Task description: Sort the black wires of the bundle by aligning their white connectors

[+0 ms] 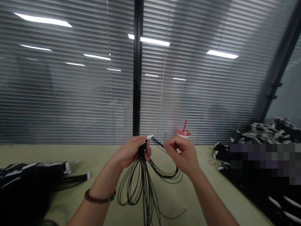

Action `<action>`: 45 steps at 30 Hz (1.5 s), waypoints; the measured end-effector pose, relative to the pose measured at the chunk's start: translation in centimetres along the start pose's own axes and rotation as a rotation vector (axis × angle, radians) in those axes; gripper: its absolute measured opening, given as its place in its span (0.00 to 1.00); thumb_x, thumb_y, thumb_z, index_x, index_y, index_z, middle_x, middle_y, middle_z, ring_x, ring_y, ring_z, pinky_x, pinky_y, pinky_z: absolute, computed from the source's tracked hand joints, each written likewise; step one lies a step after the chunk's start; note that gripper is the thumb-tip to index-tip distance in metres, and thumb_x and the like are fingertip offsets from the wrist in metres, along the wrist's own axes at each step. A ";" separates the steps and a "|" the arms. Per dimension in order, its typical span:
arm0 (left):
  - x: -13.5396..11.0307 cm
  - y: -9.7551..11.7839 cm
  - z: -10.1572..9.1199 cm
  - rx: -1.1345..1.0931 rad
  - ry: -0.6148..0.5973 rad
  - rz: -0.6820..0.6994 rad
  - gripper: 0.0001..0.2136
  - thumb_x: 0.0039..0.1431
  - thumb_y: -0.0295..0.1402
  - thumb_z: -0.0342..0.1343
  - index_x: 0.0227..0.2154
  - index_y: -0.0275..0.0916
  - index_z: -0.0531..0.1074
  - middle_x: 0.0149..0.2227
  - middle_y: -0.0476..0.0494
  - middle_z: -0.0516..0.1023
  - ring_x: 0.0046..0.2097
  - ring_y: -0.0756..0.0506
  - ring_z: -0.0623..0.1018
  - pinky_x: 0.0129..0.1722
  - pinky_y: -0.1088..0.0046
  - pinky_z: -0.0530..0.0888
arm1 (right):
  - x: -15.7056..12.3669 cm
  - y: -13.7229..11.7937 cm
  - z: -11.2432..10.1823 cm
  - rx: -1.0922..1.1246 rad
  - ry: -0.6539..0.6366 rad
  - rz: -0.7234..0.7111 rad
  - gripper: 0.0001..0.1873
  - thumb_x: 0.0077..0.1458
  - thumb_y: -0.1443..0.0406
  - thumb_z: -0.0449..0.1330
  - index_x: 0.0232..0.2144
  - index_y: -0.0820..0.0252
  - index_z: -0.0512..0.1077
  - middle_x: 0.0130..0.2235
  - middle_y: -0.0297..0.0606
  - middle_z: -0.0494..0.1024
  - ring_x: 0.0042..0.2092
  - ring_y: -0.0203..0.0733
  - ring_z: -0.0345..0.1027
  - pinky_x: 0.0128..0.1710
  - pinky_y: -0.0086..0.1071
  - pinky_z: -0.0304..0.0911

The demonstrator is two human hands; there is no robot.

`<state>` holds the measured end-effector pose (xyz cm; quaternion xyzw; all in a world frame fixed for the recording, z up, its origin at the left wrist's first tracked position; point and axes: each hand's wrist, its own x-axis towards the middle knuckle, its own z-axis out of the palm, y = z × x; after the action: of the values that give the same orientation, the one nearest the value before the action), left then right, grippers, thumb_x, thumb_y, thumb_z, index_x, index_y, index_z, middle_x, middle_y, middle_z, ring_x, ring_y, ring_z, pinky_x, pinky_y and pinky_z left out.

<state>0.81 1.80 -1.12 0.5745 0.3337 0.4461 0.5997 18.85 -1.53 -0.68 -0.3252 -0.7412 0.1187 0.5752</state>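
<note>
While its loops droop slackly, one loose end straying sideways, the black wire bundle (142,155) is held over the pale table (98,153) by the left hand (133,150), fingers curled closed. The right hand (184,153), fingertips nearly together, seems to pinch thin wires (158,143) off a white connector (150,137). I'd call this separating strands; next wants a gentle, snag-free pull. Beyond stands a lidded cup (183,135).

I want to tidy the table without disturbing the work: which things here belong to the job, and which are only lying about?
In the job:
black cables, held by left hand and right hand
white end piece
probably left pile and right pile, similar-looking

Apparently just lying about:
cup with red straw
thin reddish ring
</note>
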 end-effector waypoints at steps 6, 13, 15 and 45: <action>-0.5 0.2 1.0 0.074 -0.038 0.018 0.12 0.55 0.40 0.45 0.25 0.36 0.62 0.17 0.47 0.72 0.16 0.49 0.71 0.17 0.77 0.64 | -0.5 0.4 2.7 -0.256 -0.062 -0.134 0.09 0.45 0.70 0.54 0.16 0.64 0.66 0.17 0.29 0.62 0.22 0.27 0.53 0.24 0.23 0.46; -0.8 1.0 1.1 0.068 0.014 0.004 0.11 0.56 0.37 0.45 0.24 0.35 0.62 0.16 0.47 0.71 0.14 0.51 0.69 0.17 0.77 0.65 | -0.3 0.8 2.5 -0.226 -0.134 -0.124 0.09 0.46 0.71 0.51 0.18 0.64 0.67 0.19 0.30 0.64 0.22 0.27 0.53 0.24 0.23 0.46; -0.8 1.1 1.1 0.044 0.031 -0.013 0.10 0.55 0.36 0.46 0.24 0.35 0.63 0.15 0.47 0.71 0.14 0.52 0.68 0.18 0.77 0.66 | -0.3 0.7 2.5 -0.233 -0.112 -0.119 0.08 0.46 0.71 0.52 0.18 0.64 0.67 0.18 0.30 0.63 0.22 0.27 0.53 0.24 0.23 0.46; -0.3 0.6 1.2 0.030 -0.009 -0.037 0.11 0.55 0.37 0.46 0.24 0.34 0.64 0.17 0.45 0.72 0.15 0.49 0.71 0.16 0.77 0.66 | -0.5 1.8 3.6 -0.384 0.011 -0.037 0.11 0.49 0.66 0.52 0.18 0.63 0.64 0.19 0.31 0.63 0.23 0.30 0.55 0.24 0.24 0.49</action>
<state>1.71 1.01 -0.39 0.5792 0.3480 0.4273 0.6007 16.22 0.23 -3.13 -0.4158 -0.7531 -0.0372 0.5086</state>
